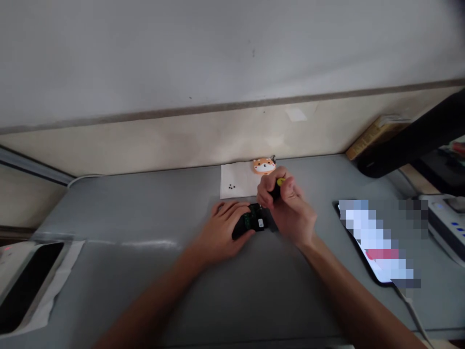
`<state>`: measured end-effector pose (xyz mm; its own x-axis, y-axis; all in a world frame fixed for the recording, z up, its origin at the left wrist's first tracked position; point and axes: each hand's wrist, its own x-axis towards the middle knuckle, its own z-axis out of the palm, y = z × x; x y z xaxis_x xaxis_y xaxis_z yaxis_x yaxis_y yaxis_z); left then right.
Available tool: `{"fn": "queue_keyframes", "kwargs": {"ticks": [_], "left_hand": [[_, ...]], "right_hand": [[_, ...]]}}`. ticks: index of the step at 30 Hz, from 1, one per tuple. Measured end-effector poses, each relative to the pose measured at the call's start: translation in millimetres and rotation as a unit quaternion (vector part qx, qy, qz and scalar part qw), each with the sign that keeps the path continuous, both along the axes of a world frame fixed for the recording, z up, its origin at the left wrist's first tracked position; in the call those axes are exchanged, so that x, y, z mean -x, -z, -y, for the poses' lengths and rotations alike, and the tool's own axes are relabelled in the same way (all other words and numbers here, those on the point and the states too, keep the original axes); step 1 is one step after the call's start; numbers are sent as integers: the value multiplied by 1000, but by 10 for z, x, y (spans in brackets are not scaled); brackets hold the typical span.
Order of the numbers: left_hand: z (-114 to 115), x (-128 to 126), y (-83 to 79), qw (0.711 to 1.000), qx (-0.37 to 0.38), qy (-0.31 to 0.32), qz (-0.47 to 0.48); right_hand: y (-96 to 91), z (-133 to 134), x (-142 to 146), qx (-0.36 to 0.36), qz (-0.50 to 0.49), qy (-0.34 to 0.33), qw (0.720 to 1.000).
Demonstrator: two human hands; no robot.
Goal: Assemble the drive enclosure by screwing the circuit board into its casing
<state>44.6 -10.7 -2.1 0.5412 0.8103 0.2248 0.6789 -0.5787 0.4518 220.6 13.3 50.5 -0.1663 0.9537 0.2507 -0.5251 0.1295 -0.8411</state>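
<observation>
My left hand (223,229) lies on the grey desk (145,218) with its fingers closed round a small black device (250,223) whose green circuit board shows. My right hand (286,206) is wrapped round a screwdriver with a yellow-tipped black handle (279,185), held upright over the device's right end. The tool's tip is hidden behind the hand. Just behind the hands lies a white sheet of paper (236,180) with a few tiny dark screws (231,186) on it.
An orange animal-shaped figure (264,166) sits at the paper's far right corner by the wall. A phone (378,240) with a cable lies to the right. A black lamp arm (414,140), a book and a power strip (446,218) stand far right; a white appliance (25,281) sits at left.
</observation>
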Motion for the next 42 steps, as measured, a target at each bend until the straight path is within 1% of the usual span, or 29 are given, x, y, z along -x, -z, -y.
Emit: {"fn": "queue_keyframes", "kwargs": {"ticks": [7, 10, 13, 16, 19, 24, 27, 29, 32, 35, 38, 42], "left_hand": [[3, -1, -6, 1000, -24, 7, -19], [11, -3, -12, 999, -42, 12, -19], [13, -5, -9, 999, -49, 11, -18], [10, -11, -10, 999, -50, 8, -12], [7, -19, -20, 998, -54, 10, -8], [4, -14, -32, 998, -54, 13, -6], [-2, -13, -28, 999, -52, 13, -4], [-5, -18, -26, 998, -55, 12, -1], [-5, -27, -28, 998, -63, 10, 6], [-4, -26, -30, 997, -69, 8, 11], [-5, -15, -22, 998, -69, 12, 8], [-11, -7, -5, 997, -68, 17, 6]], "right_hand": [[50, -52, 6, 5, 12, -12, 1000], [38, -78, -19, 12, -1, -22, 1000], [3, -119, -59, 13, 13, -18, 1000], [-20, -161, -78, 40, 15, -18, 999], [-6, -174, -54, 63, -23, -14, 998], [67, -150, -10, 30, -53, -9, 998], [83, -166, -52, 18, -49, -8, 999], [73, -187, -107, 14, -29, -6, 999], [43, -199, -172, 16, 9, -38, 999], [23, -174, -149, 24, -5, -56, 998], [25, -142, -68, 30, -33, -31, 999], [52, -151, -61, 30, -31, -15, 999]]}}
